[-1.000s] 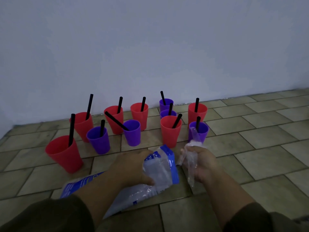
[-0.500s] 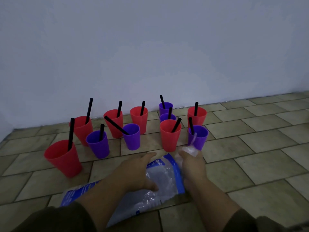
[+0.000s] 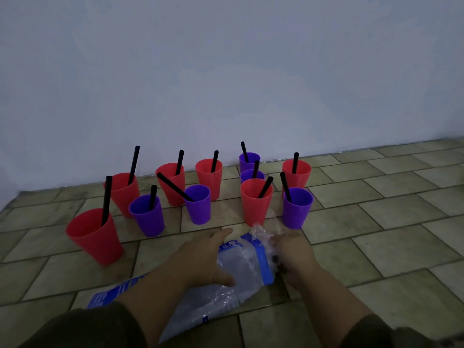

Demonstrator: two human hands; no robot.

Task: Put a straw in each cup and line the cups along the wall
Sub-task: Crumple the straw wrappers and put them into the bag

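Nearest the viewer lies a plastic bag (image 3: 241, 268). The left hand (image 3: 203, 257) rests on it, fingers straight and together, thumb apart. The right hand (image 3: 293, 254), raised a second ago, has dropped to the bag's far end, fingers curled round crumpled plastic. Beyond the bag, eleven cups (image 3: 256, 209) each hold a straw (image 3: 265, 187) but stand clustered, so lining them along the wall (image 3: 226, 71) likely comes next.

Clear blue-banded plastic bag (image 3: 241, 268), tiled floor (image 3: 391, 249)

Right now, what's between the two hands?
The head view shows the blue-banded plastic bag lying between them: the left hand rests on it, the right hand grips its crumpled end.
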